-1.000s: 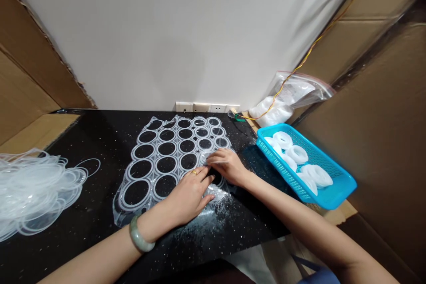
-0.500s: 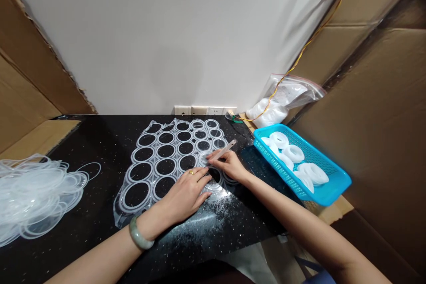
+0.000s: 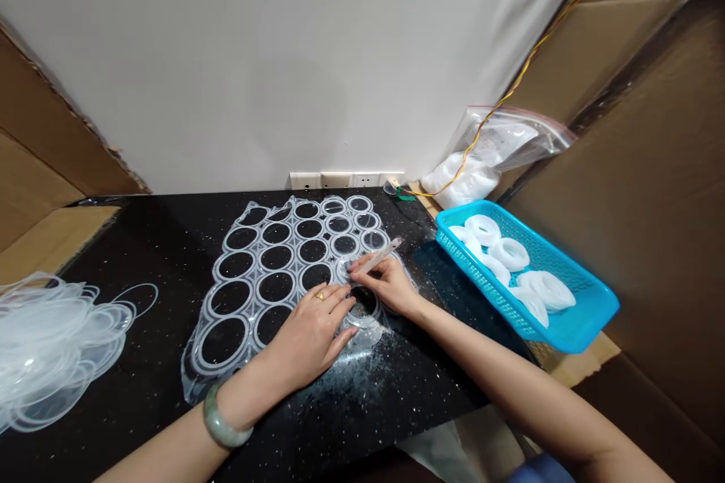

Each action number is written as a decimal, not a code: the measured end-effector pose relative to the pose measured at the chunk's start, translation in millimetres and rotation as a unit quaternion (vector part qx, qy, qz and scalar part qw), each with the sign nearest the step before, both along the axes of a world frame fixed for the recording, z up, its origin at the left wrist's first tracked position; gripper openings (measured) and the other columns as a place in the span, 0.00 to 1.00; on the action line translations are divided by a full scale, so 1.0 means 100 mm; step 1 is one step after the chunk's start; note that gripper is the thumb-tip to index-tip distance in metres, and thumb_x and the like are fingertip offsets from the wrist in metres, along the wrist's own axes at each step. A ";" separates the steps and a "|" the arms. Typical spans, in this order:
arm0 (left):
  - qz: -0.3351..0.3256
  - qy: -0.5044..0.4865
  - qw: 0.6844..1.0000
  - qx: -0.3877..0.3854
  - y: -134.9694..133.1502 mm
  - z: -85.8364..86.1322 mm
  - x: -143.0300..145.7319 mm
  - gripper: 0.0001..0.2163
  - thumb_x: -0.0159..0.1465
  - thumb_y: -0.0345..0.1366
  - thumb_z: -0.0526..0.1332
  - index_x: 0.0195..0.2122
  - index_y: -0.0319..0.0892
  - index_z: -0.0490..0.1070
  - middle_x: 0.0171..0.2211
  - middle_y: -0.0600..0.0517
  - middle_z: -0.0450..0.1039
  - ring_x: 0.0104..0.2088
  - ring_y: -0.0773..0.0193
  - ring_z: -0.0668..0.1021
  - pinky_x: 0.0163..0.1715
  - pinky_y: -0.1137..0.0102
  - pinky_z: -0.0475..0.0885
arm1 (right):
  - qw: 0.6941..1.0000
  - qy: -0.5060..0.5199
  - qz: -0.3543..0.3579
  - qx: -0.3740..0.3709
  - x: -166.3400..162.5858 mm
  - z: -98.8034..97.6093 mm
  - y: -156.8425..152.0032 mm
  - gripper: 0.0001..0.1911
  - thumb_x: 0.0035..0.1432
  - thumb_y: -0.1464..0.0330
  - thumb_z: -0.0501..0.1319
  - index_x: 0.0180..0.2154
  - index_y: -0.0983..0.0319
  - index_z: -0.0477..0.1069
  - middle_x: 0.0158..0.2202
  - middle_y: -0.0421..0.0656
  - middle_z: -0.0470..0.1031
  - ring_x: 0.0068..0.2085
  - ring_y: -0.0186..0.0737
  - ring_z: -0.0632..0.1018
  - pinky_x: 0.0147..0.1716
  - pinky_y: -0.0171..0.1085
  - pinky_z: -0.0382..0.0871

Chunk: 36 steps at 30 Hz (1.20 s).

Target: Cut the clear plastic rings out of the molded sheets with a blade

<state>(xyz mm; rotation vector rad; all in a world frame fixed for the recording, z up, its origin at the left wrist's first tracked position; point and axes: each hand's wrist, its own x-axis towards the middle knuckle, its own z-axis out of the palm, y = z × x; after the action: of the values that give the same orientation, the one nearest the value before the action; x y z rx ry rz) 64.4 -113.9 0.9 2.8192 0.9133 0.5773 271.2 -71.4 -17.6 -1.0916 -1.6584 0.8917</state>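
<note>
Right hand (image 3: pixel 390 288) is pinching a slim, flat, pale strip (image 3: pixel 381 256), long axis slanting from the fingertips toward the far right corner of the black speckled counter (image 3: pixel 164 241). Left hand (image 3: pixel 311 332) is lying palm-down, fingers extended and slightly spread, seemingly gripping nothing, on the clear plastic sheet of whitish rings (image 3: pixel 254 275) mid-counter — one dark ring opening is showing between the hands, right hand sitting nearer the sheet's right edge. White powdery specks (image 3: pixel 362 377) are covering counter toward its near edge; bare counter is running leftward to a translucent ring pile (image 3: pixel 57 347) — blue plastic basket (image 3: pixel 589 313) is bordering the right edge.
</note>
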 end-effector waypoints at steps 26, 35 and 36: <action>0.002 0.004 1.000 0.000 -0.02 0.01 0.04 0.19 0.68 0.40 0.57 0.56 0.35 0.68 0.57 0.38 0.70 0.58 0.48 0.72 0.57 0.51 0.68 | 0.987 -0.121 -0.003 0.103 -0.03 0.05 -0.11 0.08 0.63 0.66 0.61 0.33 0.59 0.78 0.38 0.45 0.80 0.40 0.42 0.78 0.46 0.44 0.68; 0.007 0.012 1.000 -0.001 -0.04 0.00 0.03 0.20 0.67 0.41 0.58 0.56 0.35 0.68 0.57 0.37 0.70 0.57 0.47 0.72 0.57 0.51 0.68 | 0.952 -0.246 -0.014 0.182 -0.03 0.01 -0.11 0.10 0.66 0.67 0.57 0.38 0.57 0.78 0.42 0.45 0.79 0.41 0.42 0.76 0.43 0.44 0.65; 0.008 0.015 1.000 0.000 -0.04 0.00 0.03 0.20 0.67 0.41 0.59 0.56 0.35 0.68 0.57 0.37 0.69 0.57 0.47 0.71 0.57 0.51 0.68 | 0.950 -0.251 -0.021 0.184 -0.03 0.00 -0.10 0.10 0.66 0.67 0.57 0.38 0.57 0.78 0.42 0.45 0.79 0.41 0.42 0.76 0.43 0.43 0.66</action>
<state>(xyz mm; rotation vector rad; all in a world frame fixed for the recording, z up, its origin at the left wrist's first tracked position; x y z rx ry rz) 67.6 -117.9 0.6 2.8306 0.9407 0.5368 268.4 -81.2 -17.3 -1.1388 -2.1001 0.2567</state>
